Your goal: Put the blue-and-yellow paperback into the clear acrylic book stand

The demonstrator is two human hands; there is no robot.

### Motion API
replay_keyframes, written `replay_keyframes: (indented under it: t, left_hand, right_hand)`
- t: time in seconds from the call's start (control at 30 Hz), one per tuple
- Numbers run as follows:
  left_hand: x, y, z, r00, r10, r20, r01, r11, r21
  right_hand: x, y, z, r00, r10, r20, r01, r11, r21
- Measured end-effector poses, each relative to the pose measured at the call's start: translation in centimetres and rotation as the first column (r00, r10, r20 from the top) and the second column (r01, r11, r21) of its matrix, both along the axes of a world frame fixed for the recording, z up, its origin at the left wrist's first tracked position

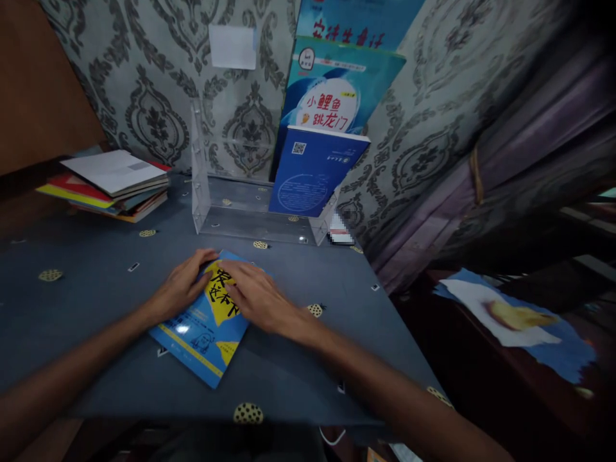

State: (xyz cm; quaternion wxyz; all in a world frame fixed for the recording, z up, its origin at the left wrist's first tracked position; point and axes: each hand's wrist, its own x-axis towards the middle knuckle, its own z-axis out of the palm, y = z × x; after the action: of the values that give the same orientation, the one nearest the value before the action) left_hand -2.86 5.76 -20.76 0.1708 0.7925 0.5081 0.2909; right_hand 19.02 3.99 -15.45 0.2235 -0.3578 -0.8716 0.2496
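A blue paperback book with a yellow patch and black Chinese lettering lies slanted on the table in front of me. Along its upper left edge, my left hand is closed on the book, with the thumb over the cover. My right hand grips the upper right part, its fingers bent over the cover and hiding some of the title. Behind the book stands a clear acrylic book rack. Several books rest upright at its right side, the front one a dark blue book.
At the back left sits a stack of books with a white one on top. A small pale object is beside the rack's right end. The blue-grey tablecloth has pineapple prints. A purple curtain hangs at the right.
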Motion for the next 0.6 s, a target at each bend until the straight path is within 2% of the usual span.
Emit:
replay_keyframes:
  t: [0.13, 0.23, 0.43, 0.6]
  left_hand:
    - [-0.1, 0.1, -0.2, 1.000, 0.003, 0.018, -0.003, 1.000, 0.008]
    - [-0.1, -0.1, -0.1, 1.000, 0.010, -0.009, -0.010, 1.000, 0.008]
    - [0.1, -0.2, 0.4, 0.999, 0.000, -0.038, 0.000, 1.000, 0.005]
    - [0.6, 0.8, 0.9, 0.987, -0.009, -0.162, 0.022, 0.997, 0.079]
  right_hand:
    - [-2.3, 4.2, -2.5, 0.984, 0.022, 0.175, -0.031, 0.998, 0.052]
    - [-1.4, 5.1, -4.1, 0.985, 0.013, 0.172, -0.023, 0.998, 0.054]
    - [3.6, 2.8, -5.3, 0.992, -0.003, 0.125, -0.006, 0.997, 0.073]
    - [4.6, 0.2, -5.5, 0.990, -0.054, 0.130, 0.040, 0.993, 0.110]
